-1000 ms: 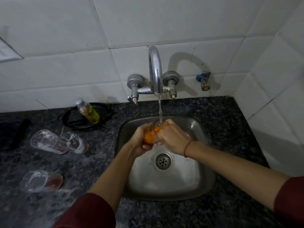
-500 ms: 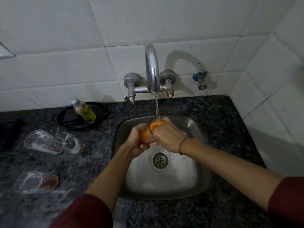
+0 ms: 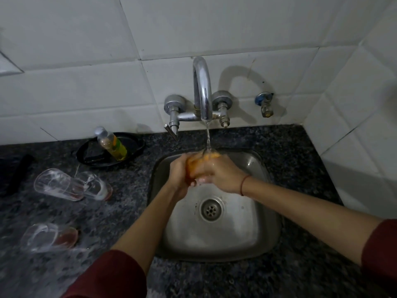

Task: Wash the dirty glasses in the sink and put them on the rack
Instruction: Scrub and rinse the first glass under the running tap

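**Both Hands Held a Glass Under the Tap**

The left hand (image 3: 178,171) was curled round a glass (image 3: 193,166). It gripped the glass from the left side. The right hand (image 3: 223,173) was curled round the same glass from the right, with its fingertips (image 3: 199,180) tucked under it. Neither hand was spread wide.

The glass was up over the back of the sink (image 3: 247,239), right under the tap (image 3: 202,89). A thin stream of water (image 3: 208,138) ran down into its top. The glass looked orange. It was too dark to tell if that was the glass or something inside it.

The drain (image 3: 211,209) sat in the middle of the sink, below the hands.

Three more glasses lay on their sides on the dark counter (image 3: 290,147), left of the sink. The far glass (image 3: 58,187) and the middle glass (image 3: 96,186) touched each other. The near glass (image 3: 49,236) lay apart, closer to the person.

A small bottle (image 3: 111,144) of yellow stuff leaned in a black dish (image 3: 133,145) by the wall.
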